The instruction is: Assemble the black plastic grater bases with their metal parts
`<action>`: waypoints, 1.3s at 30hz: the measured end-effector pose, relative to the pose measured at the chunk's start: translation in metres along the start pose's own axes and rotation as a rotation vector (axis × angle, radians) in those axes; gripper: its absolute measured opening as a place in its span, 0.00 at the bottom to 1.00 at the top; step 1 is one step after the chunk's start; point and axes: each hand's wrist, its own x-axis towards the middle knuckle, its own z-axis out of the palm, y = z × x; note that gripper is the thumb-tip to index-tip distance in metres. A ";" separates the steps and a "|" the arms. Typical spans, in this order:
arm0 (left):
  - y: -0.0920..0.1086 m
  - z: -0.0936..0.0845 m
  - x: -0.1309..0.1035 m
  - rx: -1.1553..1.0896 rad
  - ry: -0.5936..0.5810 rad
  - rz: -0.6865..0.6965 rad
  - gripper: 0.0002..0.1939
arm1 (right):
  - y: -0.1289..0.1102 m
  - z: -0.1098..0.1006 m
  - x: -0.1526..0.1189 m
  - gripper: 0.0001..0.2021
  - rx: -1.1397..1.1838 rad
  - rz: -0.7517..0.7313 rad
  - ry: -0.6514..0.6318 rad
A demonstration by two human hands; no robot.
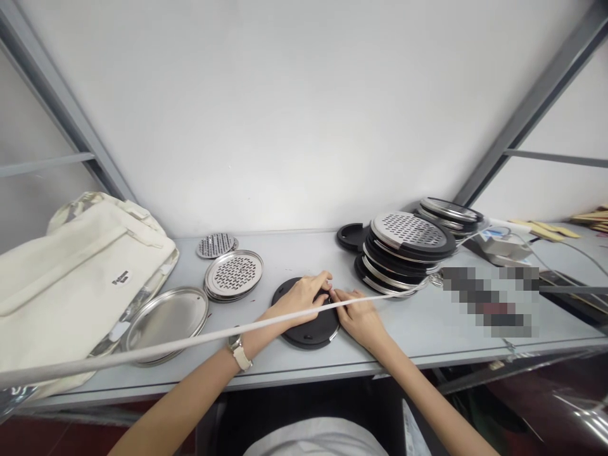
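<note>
Grey counter meets white wall; left of the black disc lie a cream bag, metal lid and grater plate. On the disc rests the left hand, beside the right hand at its edge, fingers bent; whether either pinches anything, I cannot tell. Even pressure should prevent sliding. Right of the disc stands a stack.

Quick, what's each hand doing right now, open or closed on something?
Left hand: over the black disc, partly curled; whether it pinches anything cannot be told.
Right hand: at the disc's edge; its grip cannot be told.
</note>
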 end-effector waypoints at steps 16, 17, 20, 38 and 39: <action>-0.004 0.005 -0.001 0.061 0.011 0.047 0.19 | 0.000 -0.006 0.001 0.17 0.068 0.039 0.005; -0.004 0.005 -0.002 0.066 0.010 0.048 0.19 | 0.000 -0.006 0.001 0.17 0.075 0.039 0.007; -0.004 0.004 -0.002 0.077 0.007 0.050 0.20 | -0.002 -0.007 0.002 0.17 0.092 0.046 0.015; -0.005 0.005 -0.003 0.082 0.013 0.053 0.21 | -0.004 -0.010 0.002 0.16 0.124 0.041 0.057; -0.005 0.005 -0.003 0.083 0.013 0.056 0.21 | -0.004 -0.010 0.002 0.16 0.131 0.039 0.057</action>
